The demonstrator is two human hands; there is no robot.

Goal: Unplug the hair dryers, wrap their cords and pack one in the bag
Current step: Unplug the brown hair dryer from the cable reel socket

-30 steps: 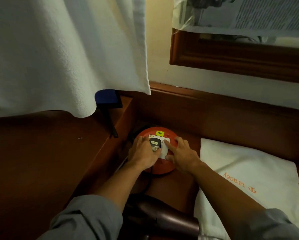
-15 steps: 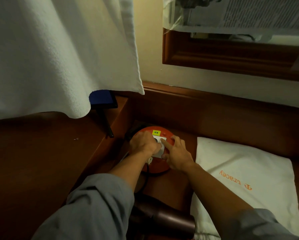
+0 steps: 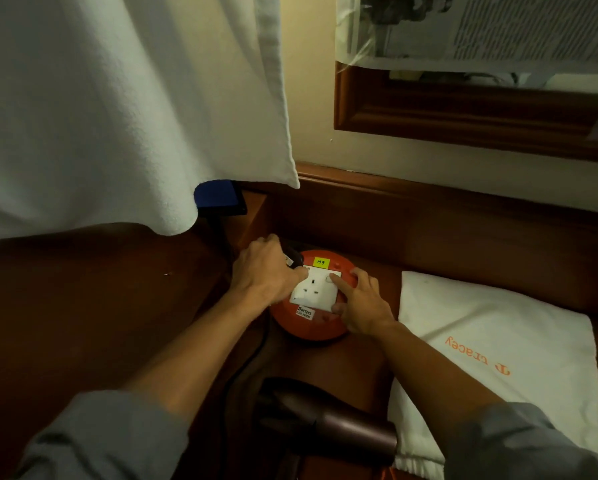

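Observation:
A round orange extension reel (image 3: 311,327) with a white socket plate (image 3: 314,289) lies on the wooden surface; the socket holes show bare. My left hand (image 3: 264,275) is closed around a black plug (image 3: 292,259), held off the socket at the reel's upper left. A black cord (image 3: 256,348) runs down from it toward a dark brown hair dryer (image 3: 328,424) lying at the bottom. My right hand (image 3: 358,303) presses on the reel's right side, its index finger on the socket switch. A white drawstring bag (image 3: 498,362) with orange lettering lies to the right.
A white towel (image 3: 117,105) hangs over the raised wooden shelf (image 3: 83,306) at left. A blue and black object (image 3: 219,200) sits at the shelf's back corner. A wood-framed mirror (image 3: 463,116) hangs on the wall above.
My left hand has pulled the black plug out of the socket and moved it up and left. The socket holes are now uncovered. My right hand stays pressed on the reel.

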